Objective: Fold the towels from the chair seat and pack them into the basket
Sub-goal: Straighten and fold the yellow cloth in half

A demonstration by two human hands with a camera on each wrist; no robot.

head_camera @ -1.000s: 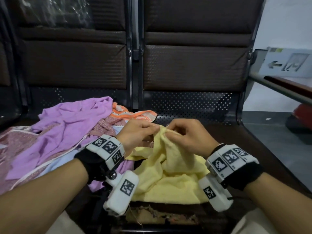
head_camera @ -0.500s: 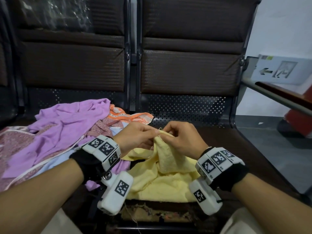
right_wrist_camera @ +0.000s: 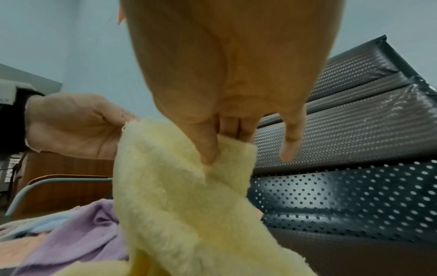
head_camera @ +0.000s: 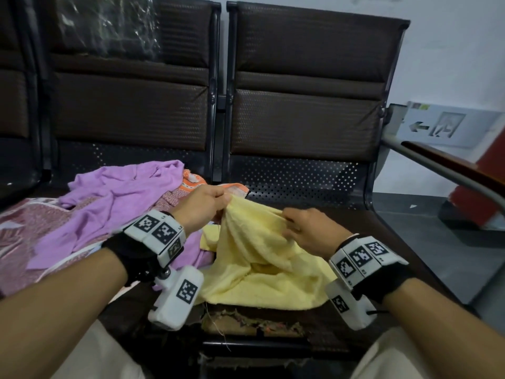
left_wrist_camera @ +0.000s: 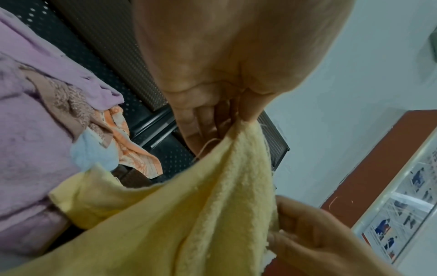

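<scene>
On the dark chair seat (head_camera: 355,242) a yellow towel (head_camera: 262,263) lies partly lifted, its upper edge held between two hands; the left hand (head_camera: 200,207) pinches one end of that edge, thumb against fingers, grip clamped on the cloth; the right hand (head_camera: 306,228) pinches the edge a little farther along, thumb and forefinger closed on a fold, little finger (right_wrist_camera: 292,138) standing free; the two hands are near each other but apart; the towel's lower part rests crumpled on the seat; beside it, to the left, a purple towel (head_camera: 109,203) lies over an orange towel (head_camera: 191,181) and a pink patterned cloth (head_camera: 32,228).
</scene>
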